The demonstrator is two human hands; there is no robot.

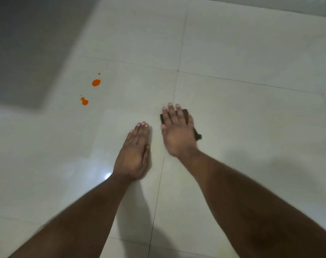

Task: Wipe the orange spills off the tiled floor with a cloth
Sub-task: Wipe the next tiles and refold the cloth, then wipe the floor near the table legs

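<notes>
Orange spills lie on the white tiled floor [233, 53] at the left: a larger drop [96, 82], a tiny dot [99, 73] above it, and a double blob [84, 101] lower down. My right hand [177, 131] lies flat, fingers spread, on top of a dark brown cloth [185, 113] that shows past my fingers and at my wrist side. The cloth sits well to the right of the spills, just right of a grout line. My left hand [135, 155] rests flat on the tile beside it, fingers together, holding nothing.
A grey wall or shadowed surface [28, 43] fills the upper left corner, close to the spills. Grout lines cross the glossy floor, and a light glare [107, 175] shows near my left wrist. A pale baseboard edge runs along the top right.
</notes>
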